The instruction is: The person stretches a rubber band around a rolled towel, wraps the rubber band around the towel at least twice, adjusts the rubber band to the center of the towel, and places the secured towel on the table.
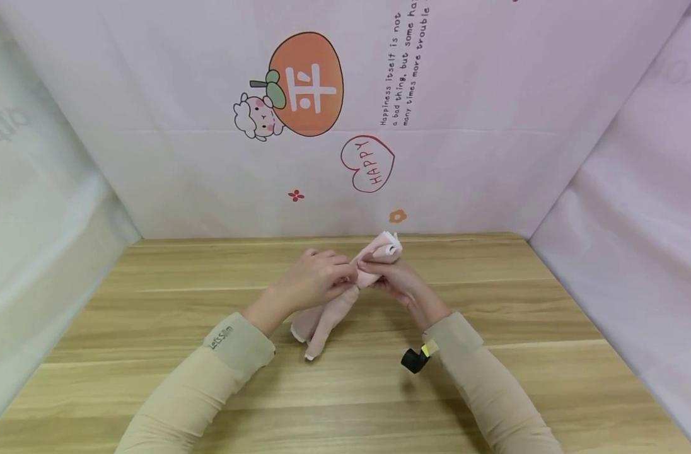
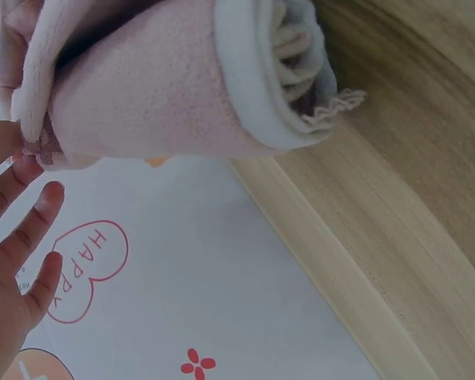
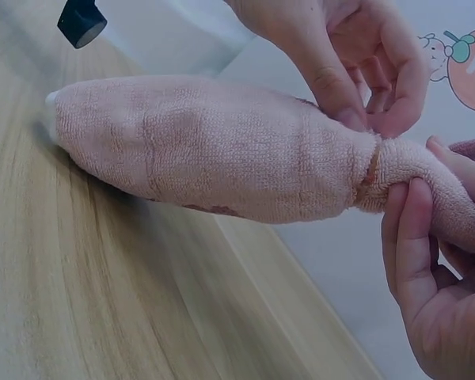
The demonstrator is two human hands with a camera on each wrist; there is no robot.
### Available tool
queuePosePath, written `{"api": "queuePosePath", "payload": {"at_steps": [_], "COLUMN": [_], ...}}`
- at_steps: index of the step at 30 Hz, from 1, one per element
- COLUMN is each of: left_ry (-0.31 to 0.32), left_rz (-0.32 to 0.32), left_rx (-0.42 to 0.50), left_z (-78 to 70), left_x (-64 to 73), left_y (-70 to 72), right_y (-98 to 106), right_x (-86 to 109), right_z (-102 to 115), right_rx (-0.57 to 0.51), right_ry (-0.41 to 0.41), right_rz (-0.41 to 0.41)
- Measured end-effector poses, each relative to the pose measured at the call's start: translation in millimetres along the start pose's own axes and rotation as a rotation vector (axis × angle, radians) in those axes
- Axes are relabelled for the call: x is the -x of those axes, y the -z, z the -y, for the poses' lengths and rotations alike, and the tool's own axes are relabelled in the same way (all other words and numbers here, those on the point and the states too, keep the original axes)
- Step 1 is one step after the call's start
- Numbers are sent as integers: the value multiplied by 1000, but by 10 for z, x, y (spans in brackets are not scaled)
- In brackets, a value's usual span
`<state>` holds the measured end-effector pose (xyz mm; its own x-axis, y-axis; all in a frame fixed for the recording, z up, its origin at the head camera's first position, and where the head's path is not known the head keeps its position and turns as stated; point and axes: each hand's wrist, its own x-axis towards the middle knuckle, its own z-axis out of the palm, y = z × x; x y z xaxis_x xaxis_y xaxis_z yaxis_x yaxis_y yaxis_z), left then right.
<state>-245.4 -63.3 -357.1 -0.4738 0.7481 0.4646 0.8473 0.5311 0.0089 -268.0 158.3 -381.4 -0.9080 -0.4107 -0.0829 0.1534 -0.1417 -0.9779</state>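
Note:
A pale pink towel (image 1: 336,309) with white edges is rolled lengthwise and held slanting above the table. Thin, brownish and string-like, a band (image 3: 370,174) circles its narrowed middle. My left hand (image 1: 317,280) pinches the towel beside that band with thumb and forefinger, while its other fingers stand apart in the left wrist view. On the far side of the band, my right hand (image 1: 399,280) grips the towel between thumb and fingers. Folded layers and a loose frayed thread show at one end of the roll (image 2: 166,87) in the left wrist view.
The wooden table (image 1: 345,403) ends at a white printed backdrop (image 1: 209,183), with cloth walls on both sides. At the right cuff hangs a small black device (image 1: 415,360).

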Motion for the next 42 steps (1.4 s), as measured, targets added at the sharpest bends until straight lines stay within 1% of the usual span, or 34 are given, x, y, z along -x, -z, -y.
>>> {"api": "queuePosePath", "payload": {"at_steps": [3, 8, 12, 17, 20, 23, 26, 29, 32, 37, 39, 42], "left_ry": [25, 78, 103, 114, 127, 148, 165, 176, 182, 189, 203, 238], "left_rz": [36, 131, 194, 228, 248, 271, 289, 292, 283, 263, 258, 232], "left_rx": [-8, -59, -85, -78, -57, -31, -24, -21, -14, -5, 15, 70], "left_z": [-23, -66, -82, -73, -66, -65, -61, -48, -28, -10, -10, -17], "left_x": [-20, -64, -55, -18, -2, 24, 60, 91, 107, 108, 103, 90], "left_y": [26, 73, 89, 104, 121, 131, 119, 99, 78, 63, 57, 47], "right_y": [3, -11, -32, -60, -63, -41, 8, 64, 106, 120, 107, 82], "right_x": [0, -3, -5, -19, -47, -76, -93, -97, -91, -58, -46, -41], "right_z": [-8, -24, -34, -25, -14, -10, -11, -13, -17, -2, 11, 32], "right_rx": [-4, -17, -31, -27, -17, -9, -10, -6, -8, -6, 8, 29], "right_ry": [2, 14, 11, -4, -13, -19, -10, -11, -12, -23, -24, -24], "right_rz": [-6, -7, -9, -27, -27, -22, -38, -54, -51, -54, -46, -29]}}
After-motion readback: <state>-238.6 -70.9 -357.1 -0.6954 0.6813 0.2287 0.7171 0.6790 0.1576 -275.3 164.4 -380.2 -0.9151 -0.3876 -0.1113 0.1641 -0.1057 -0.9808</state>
